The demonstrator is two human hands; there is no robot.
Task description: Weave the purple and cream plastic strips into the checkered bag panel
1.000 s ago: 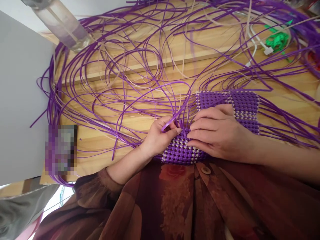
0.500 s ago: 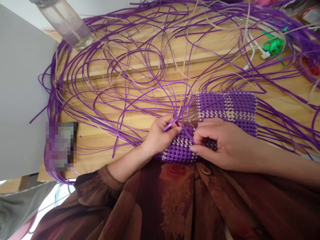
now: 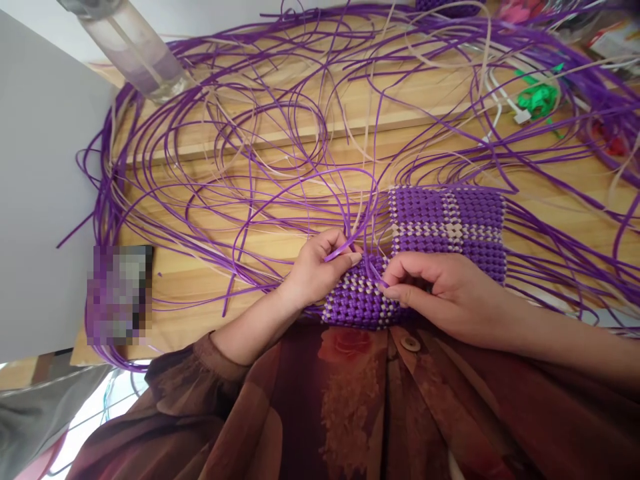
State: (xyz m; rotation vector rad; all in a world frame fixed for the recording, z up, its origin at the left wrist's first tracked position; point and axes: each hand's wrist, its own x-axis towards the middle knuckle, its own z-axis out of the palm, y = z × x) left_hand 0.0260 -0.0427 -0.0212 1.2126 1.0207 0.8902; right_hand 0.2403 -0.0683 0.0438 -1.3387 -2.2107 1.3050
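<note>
A purple and beige woven piece (image 3: 357,297) lies against my front, with a second woven section (image 3: 425,207) behind it, to the right. Long loose purple strands run out from their edges. My left hand (image 3: 325,267) is closed at the left of the near section, pinching a purple strand (image 3: 345,250) between thumb and fingers. On the other side, my right hand (image 3: 435,287) pinches a purple strand (image 3: 375,272) between thumb and forefinger, just above the weave. The right hand hides part of the woven piece.
Purple and beige strands loop across the wooden table (image 3: 280,263). A clear bottle (image 3: 135,53) stands at the back left, and a blurred-out dark-edged device (image 3: 123,293) lies at the left edge. A white cable (image 3: 520,117) and green ties (image 3: 540,97) sit back right.
My right hand's fingers have drawn closer together on the strand, and the hand has dropped slightly. My left hand keeps its pinch nearly in place. The view has shifted a little.
</note>
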